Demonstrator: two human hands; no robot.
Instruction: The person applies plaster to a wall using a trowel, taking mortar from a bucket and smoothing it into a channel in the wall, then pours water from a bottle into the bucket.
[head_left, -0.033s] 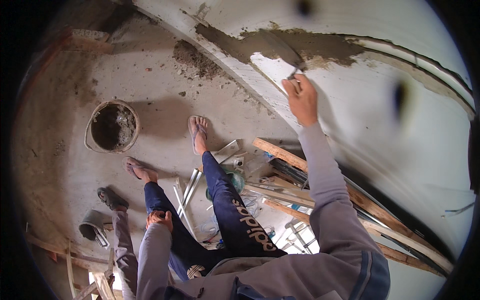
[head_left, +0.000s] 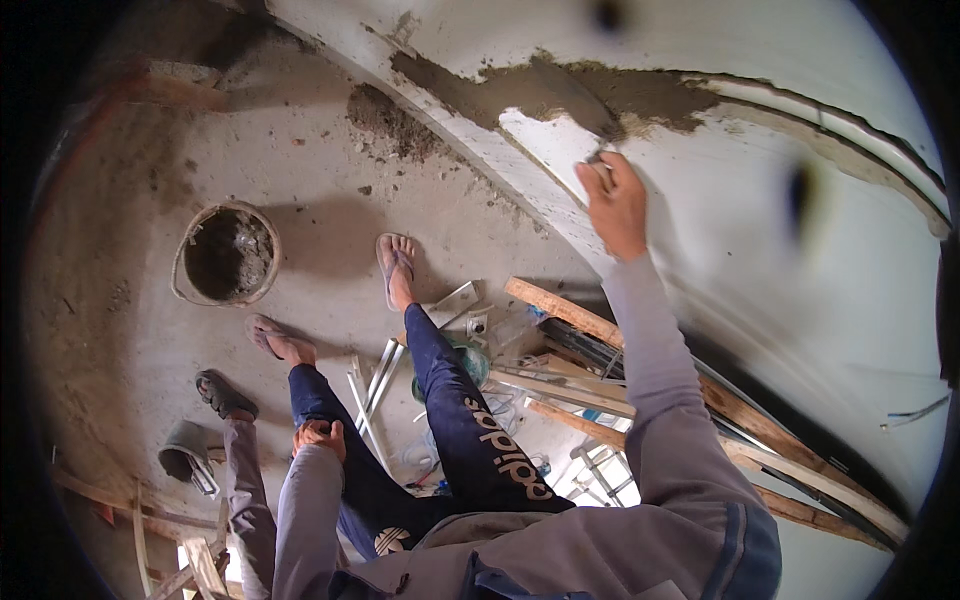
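Note:
My right hand [head_left: 617,205] is closed on the handle of a trowel [head_left: 573,95], whose blade lies on a band of wet grey mortar [head_left: 670,100] along a chased channel in the white wall [head_left: 760,160]. The mortar's edges are ragged, and a pale conduit [head_left: 830,120] shows in the channel to the right. My left hand [head_left: 320,437] rests with curled fingers on my left thigh, over the dark trousers. A bucket of grey mortar [head_left: 225,250] stands on the dusty floor beyond my feet.
Timber planks [head_left: 570,310] and white pipe lengths [head_left: 375,390] lie below the wall near my legs. Another person's shoe and trouser leg [head_left: 240,450] are at my left, beside a small grey bucket [head_left: 180,450]. Rubble [head_left: 390,120] lies along the wall's foot.
My right hand and the trowel have shifted slightly rightward and toward me along the mortar. My left hand is unchanged.

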